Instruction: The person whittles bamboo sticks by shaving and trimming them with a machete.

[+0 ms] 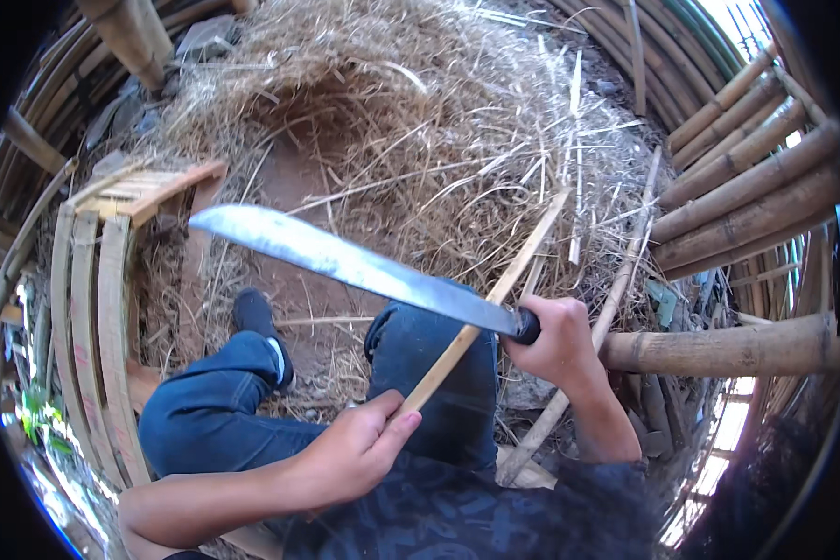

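Observation:
My right hand (560, 343) is closed round the dark handle of a machete (345, 261), whose long broad blade points left and slightly away from me. Across my raised knee runs a narrow bamboo strip (448, 359), tilted up toward the far right. My left hand (369, 443) grips the near part of this strip, thumb along its top. Close to the handle, the blade lies over the strip; whether the edge bites into it I cannot tell.
A heap of dry shavings (392, 121) covers the ground ahead. On the left stands a slatted wooden frame (103, 327). Thick bamboo poles (747, 201) rise at the right, one pole (719, 350) jutting in beside my right forearm. A thinner pole (616, 308) lies slantwise nearby.

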The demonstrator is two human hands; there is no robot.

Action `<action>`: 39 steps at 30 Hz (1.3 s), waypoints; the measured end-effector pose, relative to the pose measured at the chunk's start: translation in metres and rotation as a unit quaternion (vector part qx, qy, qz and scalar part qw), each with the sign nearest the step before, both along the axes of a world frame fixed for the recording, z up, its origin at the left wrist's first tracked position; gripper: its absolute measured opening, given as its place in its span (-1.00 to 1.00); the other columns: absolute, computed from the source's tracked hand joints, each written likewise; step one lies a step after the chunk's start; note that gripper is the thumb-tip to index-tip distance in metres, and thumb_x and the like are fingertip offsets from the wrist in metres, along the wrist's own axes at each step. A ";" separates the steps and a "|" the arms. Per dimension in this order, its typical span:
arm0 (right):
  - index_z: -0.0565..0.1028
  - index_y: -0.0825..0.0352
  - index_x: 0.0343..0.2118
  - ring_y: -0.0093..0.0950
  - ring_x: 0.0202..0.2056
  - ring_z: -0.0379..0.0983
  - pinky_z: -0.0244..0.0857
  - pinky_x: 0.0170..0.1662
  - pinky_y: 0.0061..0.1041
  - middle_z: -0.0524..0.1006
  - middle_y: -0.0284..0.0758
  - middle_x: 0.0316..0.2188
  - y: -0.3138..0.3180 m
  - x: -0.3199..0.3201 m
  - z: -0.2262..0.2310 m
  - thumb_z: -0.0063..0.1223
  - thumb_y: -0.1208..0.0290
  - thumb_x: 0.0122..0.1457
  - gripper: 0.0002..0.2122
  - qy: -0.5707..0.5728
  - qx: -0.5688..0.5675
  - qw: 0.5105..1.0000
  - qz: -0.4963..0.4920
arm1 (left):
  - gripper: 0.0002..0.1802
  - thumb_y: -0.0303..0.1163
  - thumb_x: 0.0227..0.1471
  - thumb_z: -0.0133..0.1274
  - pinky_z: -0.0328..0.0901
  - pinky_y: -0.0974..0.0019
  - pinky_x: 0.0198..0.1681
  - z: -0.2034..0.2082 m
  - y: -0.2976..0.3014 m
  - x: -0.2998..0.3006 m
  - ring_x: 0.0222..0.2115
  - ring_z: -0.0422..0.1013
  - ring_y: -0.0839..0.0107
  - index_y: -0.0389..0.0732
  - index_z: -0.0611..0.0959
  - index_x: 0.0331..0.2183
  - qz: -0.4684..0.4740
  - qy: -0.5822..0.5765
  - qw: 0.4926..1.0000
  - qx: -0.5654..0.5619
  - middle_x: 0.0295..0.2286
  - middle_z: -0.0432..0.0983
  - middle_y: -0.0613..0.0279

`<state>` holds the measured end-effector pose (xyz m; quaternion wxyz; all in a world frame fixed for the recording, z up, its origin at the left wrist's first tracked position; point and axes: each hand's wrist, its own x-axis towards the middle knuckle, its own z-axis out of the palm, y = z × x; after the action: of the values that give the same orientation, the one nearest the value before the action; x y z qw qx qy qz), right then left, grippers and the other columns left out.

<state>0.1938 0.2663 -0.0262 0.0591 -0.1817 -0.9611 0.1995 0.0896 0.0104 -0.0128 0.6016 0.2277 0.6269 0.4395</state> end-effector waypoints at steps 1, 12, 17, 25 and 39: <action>0.46 0.30 -0.64 -0.15 -0.59 0.47 0.34 -0.51 -0.26 0.43 -0.17 -0.73 -0.002 0.002 -0.002 0.24 0.28 -0.20 -0.78 -0.011 0.000 1.000 0.010 | -0.71 -0.24 0.26 -0.17 0.19 0.15 -0.55 0.000 0.002 0.007 -0.65 0.31 0.14 -0.30 0.34 -0.35 0.004 0.064 0.998 0.018 -0.67 0.32 -0.03; 0.45 0.38 -0.63 -0.10 -0.60 0.45 0.28 -0.56 -0.31 0.36 -0.10 -0.76 0.014 0.017 -0.026 0.27 0.40 -0.27 -0.78 0.051 -0.038 0.996 0.057 | -0.74 -0.25 0.29 -0.23 0.12 0.28 -0.59 -0.032 0.011 0.045 -0.68 0.21 0.44 -0.26 0.29 -0.32 0.032 0.052 0.997 0.039 -0.68 0.22 0.25; 0.48 0.39 -0.59 -0.10 -0.59 0.46 0.29 -0.55 -0.31 0.39 -0.09 -0.74 0.012 0.026 -0.027 0.27 0.40 -0.26 -0.79 0.052 -0.063 0.995 0.060 | -0.72 -0.18 0.31 -0.28 0.16 0.49 -0.68 -0.029 0.013 0.054 -0.73 0.16 0.62 -0.15 0.31 -0.36 0.091 -0.191 0.977 0.005 -0.67 0.22 0.44; 0.48 0.37 -0.60 -0.08 -0.57 0.44 0.31 -0.50 -0.26 0.41 -0.10 -0.73 0.012 0.042 -0.026 0.26 0.36 -0.27 -0.79 0.038 -0.111 0.992 0.056 | -0.60 -0.10 0.32 -0.34 0.05 0.51 -0.70 -0.016 0.015 0.073 -0.73 0.06 0.65 -0.11 0.27 -0.50 0.145 -0.158 0.975 -0.055 -0.72 0.07 0.46; 0.51 0.33 -0.58 -0.10 -0.58 0.45 0.33 -0.51 -0.28 0.42 -0.12 -0.73 0.004 0.035 -0.027 0.22 0.35 -0.26 -0.82 0.069 -0.041 0.994 0.078 | -0.67 -0.24 0.28 -0.24 0.18 0.12 -0.54 -0.032 0.016 0.091 -0.65 0.33 0.10 -0.30 0.40 -0.41 0.128 0.229 0.964 -0.033 -0.68 0.32 0.01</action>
<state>0.2287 0.2702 -0.0537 0.1021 -0.0938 -0.9571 0.2544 0.1811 0.0269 -0.0448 0.3877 0.2205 0.7861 0.4279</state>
